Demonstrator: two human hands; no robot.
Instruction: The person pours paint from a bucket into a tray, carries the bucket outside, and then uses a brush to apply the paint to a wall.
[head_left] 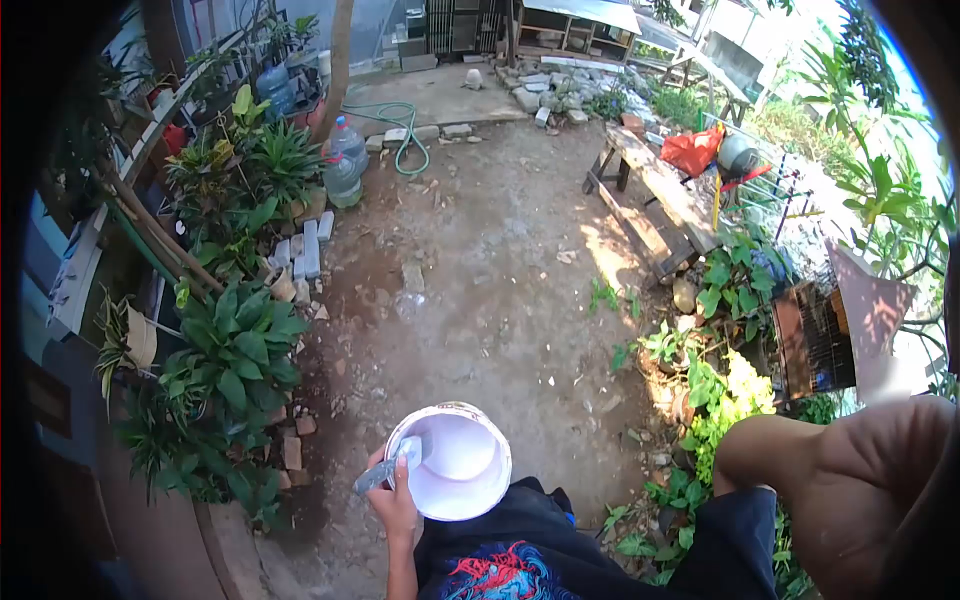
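My left hand (395,503) is low in the head view, closed on the near rim of a white bucket (478,492) with a white inside. The same hand pins a grey tool (385,470) against that rim; the tool sticks out to the left, its type unclear. The bucket is held just above my dark printed shirt (505,570). My right arm shows only as a bent elbow and bare upper arm (830,470) at the lower right. The right hand itself is outside the picture.
A bare dirt yard (470,270) stretches ahead. Leafy plants (235,350) and loose bricks line the left side. Large water bottles (343,165) and a green hose (405,130) lie at the far left. A wooden bench (655,200) and a cage (815,340) stand on the right.
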